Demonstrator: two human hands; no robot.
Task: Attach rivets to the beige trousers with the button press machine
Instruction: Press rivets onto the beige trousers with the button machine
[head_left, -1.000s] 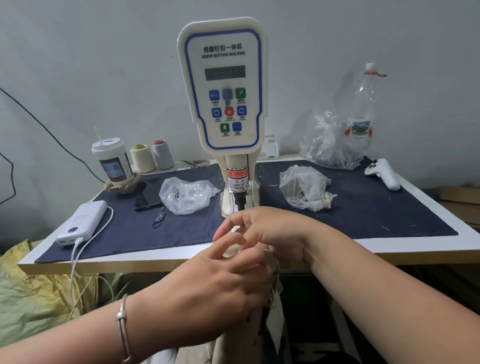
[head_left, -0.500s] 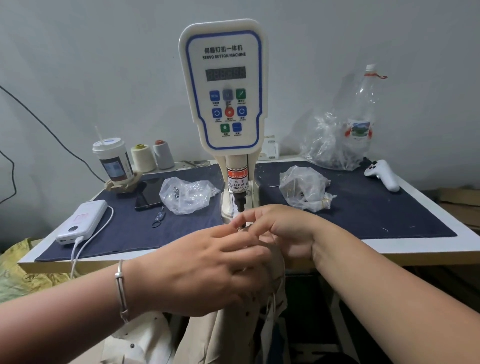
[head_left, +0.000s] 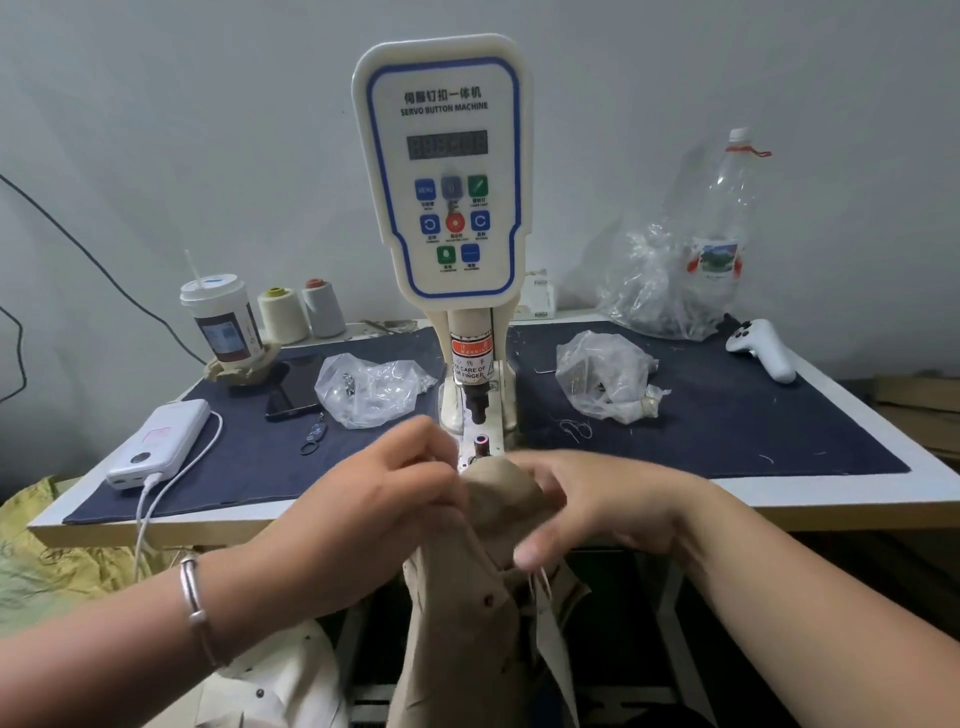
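From my remote seat I note the trousers (head_left: 483, 525) as matt beige woven cloth, softly creased. The button press machine (head_left: 441, 166) has a smooth, faintly glossy cream plastic housing; its plunger (head_left: 475, 400) looks like dark metal. The table mat (head_left: 701, 410) is matt navy cloth with loose threads on it, over a smooth white tabletop (head_left: 852, 499). Two bags (head_left: 369, 389) (head_left: 602, 379) are thin, crinkled, shiny clear plastic. The bracelet (head_left: 195, 597) is polished metal. The power bank (head_left: 161, 441) and controller (head_left: 763, 348) are smooth white plastic. The bottle (head_left: 722, 208) is clear plastic.
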